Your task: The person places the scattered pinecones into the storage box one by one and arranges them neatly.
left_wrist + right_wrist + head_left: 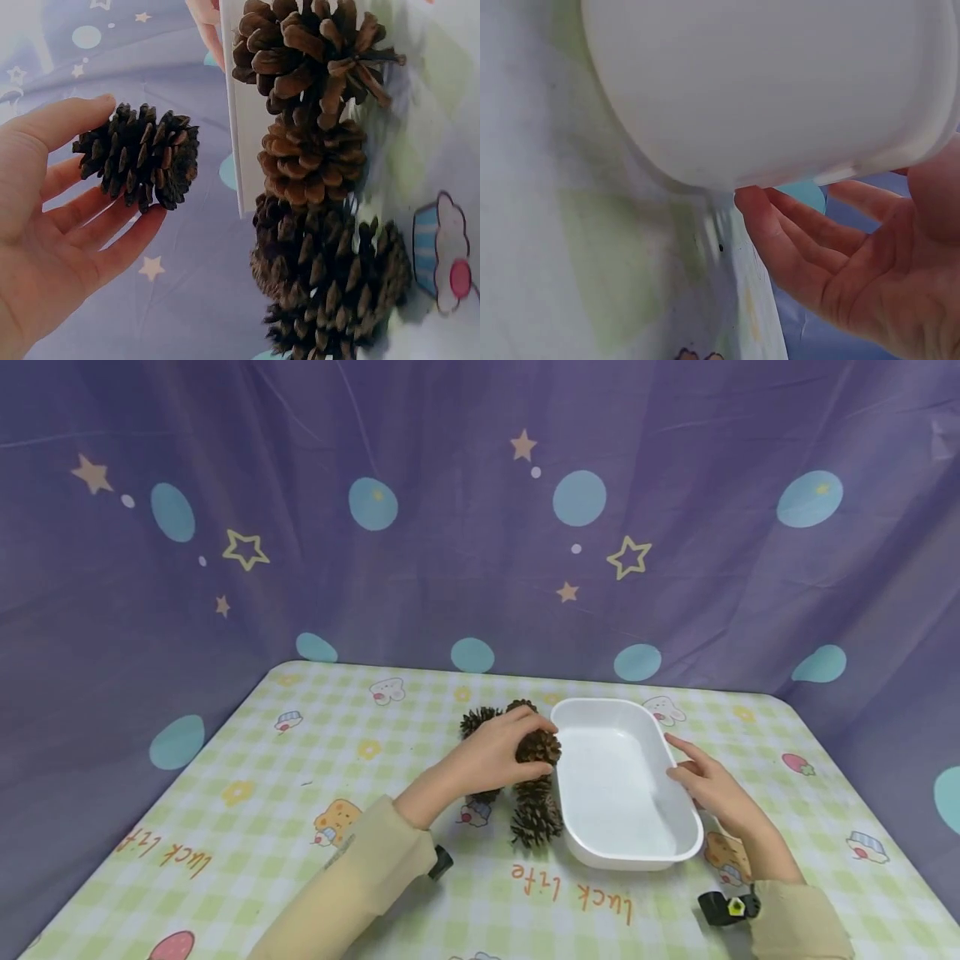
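Observation:
My left hand (487,753) pinches a dark brown pine cone (139,156) between thumb and fingers, lifted just left of a white plastic tub (626,789). Below and around that hand, several other pine cones (534,822) lie bunched against the tub's left side. In the left wrist view the bunched cones (313,161) form a row along the tub's wall. My right hand (712,787) is at the tub's right side, its fingertips touching the outer wall with the fingers loosely extended. Inside the tub only the white bottom shows.
A green-and-white checked tablecloth (247,860) with cartoon prints covers the table. A purple curtain (450,585) with stars and blue spots hangs behind its far edge. Dark wrist devices are strapped at both cuffs.

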`<state>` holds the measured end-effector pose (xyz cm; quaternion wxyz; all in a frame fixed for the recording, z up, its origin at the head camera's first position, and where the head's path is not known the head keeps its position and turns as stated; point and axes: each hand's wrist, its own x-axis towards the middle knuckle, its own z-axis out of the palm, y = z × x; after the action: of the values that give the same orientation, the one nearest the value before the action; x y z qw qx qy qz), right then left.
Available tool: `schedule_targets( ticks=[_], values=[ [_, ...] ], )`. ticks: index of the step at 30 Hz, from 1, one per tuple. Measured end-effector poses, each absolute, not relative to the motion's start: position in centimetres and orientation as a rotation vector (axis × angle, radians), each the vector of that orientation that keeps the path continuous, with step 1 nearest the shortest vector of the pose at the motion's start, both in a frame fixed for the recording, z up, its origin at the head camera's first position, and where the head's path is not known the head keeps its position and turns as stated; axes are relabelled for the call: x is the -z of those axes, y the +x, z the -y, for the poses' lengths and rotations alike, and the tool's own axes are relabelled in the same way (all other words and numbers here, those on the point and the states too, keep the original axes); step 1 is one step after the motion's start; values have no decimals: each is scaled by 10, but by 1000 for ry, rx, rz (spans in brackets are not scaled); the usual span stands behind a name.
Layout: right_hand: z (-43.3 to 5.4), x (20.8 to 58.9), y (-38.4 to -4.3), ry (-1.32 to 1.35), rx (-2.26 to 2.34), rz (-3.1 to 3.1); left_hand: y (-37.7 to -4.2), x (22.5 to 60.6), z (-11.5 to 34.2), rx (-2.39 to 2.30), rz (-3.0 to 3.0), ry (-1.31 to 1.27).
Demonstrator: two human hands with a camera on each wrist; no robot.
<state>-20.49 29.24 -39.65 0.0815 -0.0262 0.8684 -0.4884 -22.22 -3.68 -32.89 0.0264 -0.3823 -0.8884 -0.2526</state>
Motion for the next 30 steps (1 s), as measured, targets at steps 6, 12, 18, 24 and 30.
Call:
schedule_targets(
  ticks=[6, 12, 18, 24, 30],
  values=[
    [-294, 399, -205, -97, 1456, -2579, -229, 330, 25, 886, 2733, -1189],
    [-301, 404, -206, -145, 1519, -2516, -240, 332, 10, 962, 2720, -1214],
    [-305, 405, -206, -177, 1562, -2457, -252, 334, -6, 1033, 2724, -1190],
    [-309, 404, -203, -249, 1610, -2365, -263, 337, -24, 1045, 2728, -1189],
    [-309, 406, -203, -238, 1616, -2356, -273, 341, -38, 1026, 2759, -1183]
  ],
)
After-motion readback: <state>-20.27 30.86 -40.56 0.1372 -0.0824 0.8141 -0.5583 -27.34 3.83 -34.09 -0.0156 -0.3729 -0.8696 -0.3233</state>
